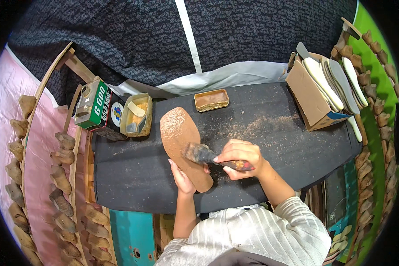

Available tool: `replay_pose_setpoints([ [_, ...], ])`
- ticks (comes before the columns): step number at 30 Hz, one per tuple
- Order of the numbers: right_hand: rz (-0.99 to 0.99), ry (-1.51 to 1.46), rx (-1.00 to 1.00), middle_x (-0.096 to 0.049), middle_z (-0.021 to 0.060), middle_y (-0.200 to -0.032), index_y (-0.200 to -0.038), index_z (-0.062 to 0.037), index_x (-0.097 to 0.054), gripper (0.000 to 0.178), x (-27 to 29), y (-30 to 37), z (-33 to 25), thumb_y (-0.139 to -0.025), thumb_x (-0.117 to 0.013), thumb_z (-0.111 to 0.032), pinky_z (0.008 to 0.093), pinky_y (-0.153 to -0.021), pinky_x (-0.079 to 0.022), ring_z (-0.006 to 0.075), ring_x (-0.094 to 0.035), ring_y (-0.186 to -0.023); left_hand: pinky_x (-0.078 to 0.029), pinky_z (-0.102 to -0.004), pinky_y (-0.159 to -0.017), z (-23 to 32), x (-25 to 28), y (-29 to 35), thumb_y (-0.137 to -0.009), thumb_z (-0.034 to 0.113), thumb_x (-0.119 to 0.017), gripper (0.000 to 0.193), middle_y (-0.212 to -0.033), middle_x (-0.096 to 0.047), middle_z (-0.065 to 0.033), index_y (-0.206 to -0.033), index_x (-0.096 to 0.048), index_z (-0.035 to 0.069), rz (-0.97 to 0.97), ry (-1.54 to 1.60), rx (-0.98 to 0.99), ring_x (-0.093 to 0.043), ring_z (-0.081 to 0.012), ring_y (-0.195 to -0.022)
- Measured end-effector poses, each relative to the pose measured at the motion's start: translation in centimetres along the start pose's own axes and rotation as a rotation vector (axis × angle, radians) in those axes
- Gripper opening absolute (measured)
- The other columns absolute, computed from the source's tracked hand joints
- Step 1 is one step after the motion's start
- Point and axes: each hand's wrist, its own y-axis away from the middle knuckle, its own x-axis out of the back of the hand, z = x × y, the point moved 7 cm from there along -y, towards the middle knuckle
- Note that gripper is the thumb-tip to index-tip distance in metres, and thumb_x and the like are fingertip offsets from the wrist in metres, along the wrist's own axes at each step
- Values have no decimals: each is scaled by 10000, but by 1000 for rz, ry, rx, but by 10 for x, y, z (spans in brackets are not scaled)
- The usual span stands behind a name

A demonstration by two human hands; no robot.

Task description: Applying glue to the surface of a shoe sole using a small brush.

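Observation:
A brown shoe sole is held up at a slant above the dark table, its wide end pointing away from me. My left hand grips it by the edges near the narrow heel end. The wide end glistens as if wet. In my right hand is a brush with a dark, worn handle. Its bristles touch the middle of the sole's face. A small open tray with brownish contents lies beyond the sole.
At the back left stand a green and black metal can and a plastic tub with pale pieces inside. A cardboard box of white and grey soles stands at the right. Shoe lasts hang on racks at both sides. Shavings litter the tabletop.

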Motion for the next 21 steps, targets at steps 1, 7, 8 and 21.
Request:
replay_pose_setpoints([
  [1, -39, -38, -17, -636, 98, -784, -917, -15, -647, 269, 1, -1, 2, -651, -690, -25, 316, -644, -496, 231, -609, -689, -477, -368, -577, 1, 5, 0, -906, 593, -92, 728, -930, -537, -166, -1176, -415, -2, 3, -1, -3, -568, -264, -630],
  [7, 484, 180, -336, -644, 79, -789, -904, -24, -633, 133, 47, -2, 74, -779, -626, -69, 250, -583, -479, 113, -602, -686, -480, -382, -539, 5, 7, 3, -911, 584, -98, 717, -931, -522, -163, -1184, -407, -2, -21, 36, -10, -565, -272, -584],
  [8, 431, 243, -411, -640, 69, -779, -921, -15, -622, 127, 47, -6, 93, -808, -613, -73, 242, -606, -480, 102, -602, -690, -471, -393, -526, 6, 6, 3, -904, 598, -100, 716, -914, -509, -151, -1127, -421, -2, 10, 13, -6, -555, -271, -569],
  [21, 248, 464, -570, -645, 164, -869, -979, 10, -588, 199, 29, 19, 193, -831, -625, -119, 298, -679, -521, 219, -658, -765, -466, -403, -500, 13, 7, 8, -907, 589, -104, 690, -903, -498, -151, -1140, -409, 14, 31, -2, -41, -548, -269, -550],
])
